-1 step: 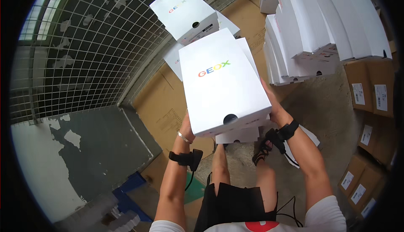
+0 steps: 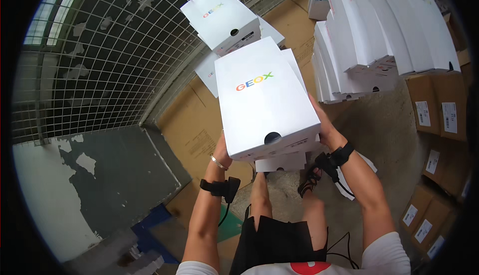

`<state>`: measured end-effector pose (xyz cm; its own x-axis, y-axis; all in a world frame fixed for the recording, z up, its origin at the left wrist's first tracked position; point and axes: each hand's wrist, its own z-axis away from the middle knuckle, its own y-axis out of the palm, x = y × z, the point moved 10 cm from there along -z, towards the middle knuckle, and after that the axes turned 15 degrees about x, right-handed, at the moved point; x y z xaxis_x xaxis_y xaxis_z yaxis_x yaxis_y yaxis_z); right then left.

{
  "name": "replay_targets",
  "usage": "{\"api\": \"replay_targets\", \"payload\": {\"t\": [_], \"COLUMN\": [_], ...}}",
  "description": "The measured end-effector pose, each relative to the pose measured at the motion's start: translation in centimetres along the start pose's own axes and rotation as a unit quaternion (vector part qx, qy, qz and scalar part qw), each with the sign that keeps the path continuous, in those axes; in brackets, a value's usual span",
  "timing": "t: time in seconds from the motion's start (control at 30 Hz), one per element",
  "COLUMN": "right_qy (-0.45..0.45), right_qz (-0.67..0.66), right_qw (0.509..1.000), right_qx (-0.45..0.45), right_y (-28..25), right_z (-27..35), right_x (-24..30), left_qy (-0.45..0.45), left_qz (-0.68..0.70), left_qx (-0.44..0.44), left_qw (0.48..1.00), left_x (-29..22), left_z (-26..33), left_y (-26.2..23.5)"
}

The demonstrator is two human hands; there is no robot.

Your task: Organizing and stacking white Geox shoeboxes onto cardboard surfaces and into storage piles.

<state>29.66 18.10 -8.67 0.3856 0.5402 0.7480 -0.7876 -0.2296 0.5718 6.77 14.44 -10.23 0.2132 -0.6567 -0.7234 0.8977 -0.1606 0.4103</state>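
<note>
Holding the white shoebox (image 2: 267, 108) from both sides, your left hand (image 2: 221, 151) and right hand (image 2: 326, 127) are clamped on it, though it hides part of each. It is right in front of you, its dark thumb hole (image 2: 273, 137) facing you. More white boxes (image 2: 219, 23) sit just past it, near the wire mesh (image 2: 107, 70). Brown cartons (image 2: 420, 88) are stacked at your right.

Fingers of the left hand (image 2: 221, 151) and right hand (image 2: 327, 126) are largely hidden by the nearest white box (image 2: 264, 100). At far right, the tall stack of white boxes (image 2: 366, 30) is cut off by the frame's edge. Labels (image 2: 423, 114) on brown cartons (image 2: 435, 93), right, are too small to read. Near left, grey objects (image 2: 117, 247) blur beyond identification.
</note>
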Motion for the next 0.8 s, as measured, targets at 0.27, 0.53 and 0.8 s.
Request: {"api": "replay_targets", "payload": {"t": [0.27,0.53,0.8], "right_qy": [0.002,-0.015,0.039], "right_qz": [0.069,0.185,0.17], "right_qw": [0.997,0.969,0.983], "right_qx": [-0.026,-0.161,-0.055], "right_y": [2.7,-0.6,5.2], "right_z": [3.3,13.1,10.6], "right_x": [0.6,-6.1,-2.7], "left_qy": [-0.027,0.059,0.087], "left_qz": [-0.018,-0.112,-0.189], "left_qx": [0.009,-0.067,0.014], "left_qw": [0.999,0.99,0.978], "left_x": [4.5,7.2,4.0], "left_z": [3.1,8.2,10.2], "left_y": [-1.8,1.0,4.3]}}
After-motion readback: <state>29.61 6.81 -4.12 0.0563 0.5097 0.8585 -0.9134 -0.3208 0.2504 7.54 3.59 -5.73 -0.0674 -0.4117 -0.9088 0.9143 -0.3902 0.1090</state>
